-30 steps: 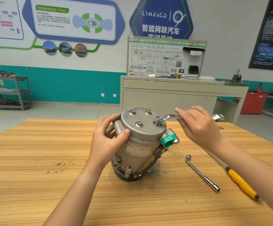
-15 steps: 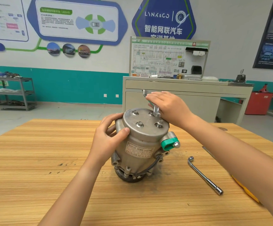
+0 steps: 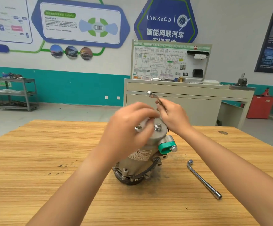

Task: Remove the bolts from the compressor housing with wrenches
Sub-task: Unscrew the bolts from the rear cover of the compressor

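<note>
The left hand (image 3: 129, 128) has left the compressor's (image 3: 142, 157) side and come over its top, blurred; whether its fingers pinch a bolt I cannot tell. The right hand (image 3: 173, 119) grips the wrench (image 3: 153, 97), now lifted off behind the compressor, which stands on the table (image 3: 51, 160). Two bolts (image 3: 157, 127) stand proud on top. They are probably loosened; spinning them out by finger comes next and needs the compressor steadied. No tray for bolts shows.

Left hand (image 3: 129, 128), right hand (image 3: 173, 118) (with wrench (image 3: 153, 96)) over compressor (image 3: 148, 144); L-wrench (image 3: 204, 180) right, tabletop (image 3: 34, 160) left open.
</note>
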The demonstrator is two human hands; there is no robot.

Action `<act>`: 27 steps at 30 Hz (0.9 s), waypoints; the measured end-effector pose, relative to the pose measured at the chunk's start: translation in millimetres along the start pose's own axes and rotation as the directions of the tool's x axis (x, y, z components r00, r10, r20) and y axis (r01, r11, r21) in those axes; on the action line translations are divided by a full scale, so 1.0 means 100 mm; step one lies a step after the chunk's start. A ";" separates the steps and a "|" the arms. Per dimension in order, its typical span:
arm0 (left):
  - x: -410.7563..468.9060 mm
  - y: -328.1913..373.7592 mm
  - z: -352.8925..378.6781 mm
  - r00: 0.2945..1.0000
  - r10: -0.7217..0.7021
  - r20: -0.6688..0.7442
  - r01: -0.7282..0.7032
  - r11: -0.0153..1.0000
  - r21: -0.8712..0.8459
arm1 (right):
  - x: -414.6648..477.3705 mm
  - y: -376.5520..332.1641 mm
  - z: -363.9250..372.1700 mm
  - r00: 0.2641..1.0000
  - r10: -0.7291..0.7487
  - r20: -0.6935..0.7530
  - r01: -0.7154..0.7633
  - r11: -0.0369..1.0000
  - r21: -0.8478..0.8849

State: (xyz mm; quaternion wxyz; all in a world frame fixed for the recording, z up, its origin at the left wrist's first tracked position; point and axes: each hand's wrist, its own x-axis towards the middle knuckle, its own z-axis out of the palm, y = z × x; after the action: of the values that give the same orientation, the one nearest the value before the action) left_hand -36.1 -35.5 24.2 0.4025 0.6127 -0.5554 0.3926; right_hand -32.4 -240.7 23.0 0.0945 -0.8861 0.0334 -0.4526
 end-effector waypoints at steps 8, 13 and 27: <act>0.17 -0.18 0.28 0.868 -0.217 0.446 0.171 0.975 0.143 | 0.00 -0.02 0.09 0.969 0.181 0.166 -0.236 0.871 0.430; 0.19 -0.13 0.11 0.923 -0.346 0.170 0.382 0.882 -0.276 | 0.01 -0.04 0.10 0.965 0.183 0.190 -0.252 0.849 0.463; -1.69 -1.39 -0.87 0.500 -0.863 0.077 0.832 0.503 0.236 | 0.05 -0.23 0.12 0.970 0.126 0.208 -0.214 0.849 0.483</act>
State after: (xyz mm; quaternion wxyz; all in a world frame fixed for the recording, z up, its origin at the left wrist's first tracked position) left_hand 86.4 115.5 -108.7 0.4370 0.8712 -0.1819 0.1304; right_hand -20.6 -217.3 24.8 0.3640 -0.8594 -0.0149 -0.3588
